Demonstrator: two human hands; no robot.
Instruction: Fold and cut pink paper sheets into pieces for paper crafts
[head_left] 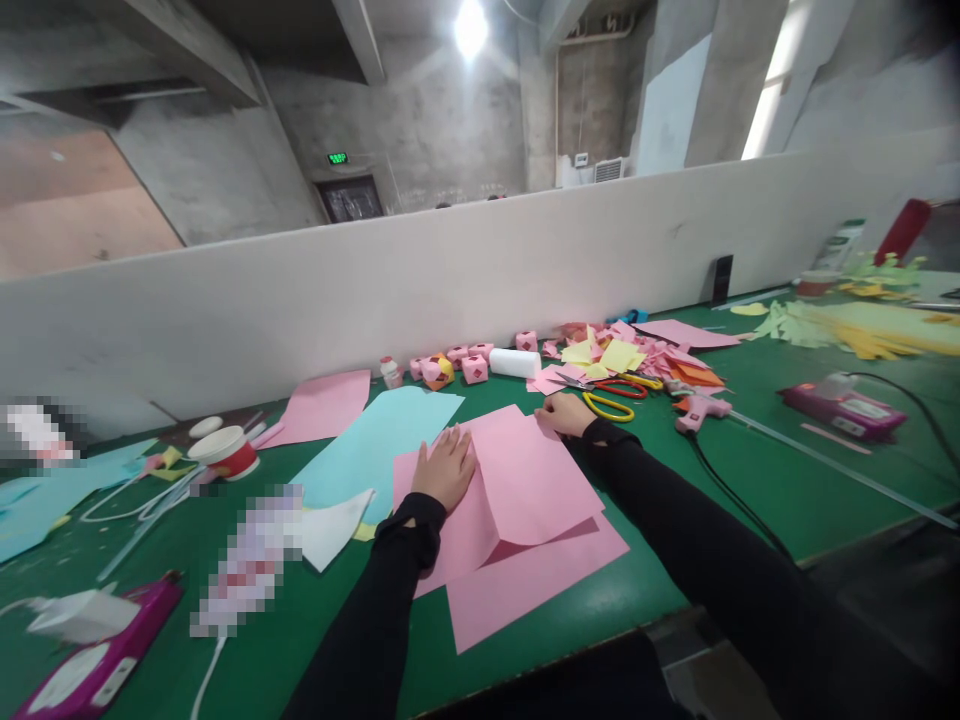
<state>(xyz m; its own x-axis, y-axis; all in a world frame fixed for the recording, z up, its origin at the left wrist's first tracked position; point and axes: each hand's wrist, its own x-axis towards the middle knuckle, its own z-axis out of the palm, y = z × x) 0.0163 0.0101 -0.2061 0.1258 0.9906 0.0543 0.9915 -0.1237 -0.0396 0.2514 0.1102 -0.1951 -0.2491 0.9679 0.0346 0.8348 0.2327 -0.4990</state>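
Observation:
A sheet of pink paper point(536, 480) lies bent over in front of me, one half lifted above the other along a crease. Under it, a second pink sheet point(525, 590) sticks out toward the table's front edge. My left hand point(445, 468) rests flat on the left part of the bent sheet, fingers stretched out. At the sheet's far right corner, my right hand point(568, 414) has its fingers curled and closed on the paper edge; the fingertips are partly hidden. Just beyond that hand lie red-handled scissors point(619, 389) and yellow-handled scissors point(609, 407).
Light blue paper point(382, 440) lies to the left, near a paper cup point(225, 453). Pink paper cubes point(474, 369), a white roll point(515, 363) and paper scraps line the partition point(450, 290). A pink glue gun point(701, 410) and purple power strips point(844, 410) with cords lie around.

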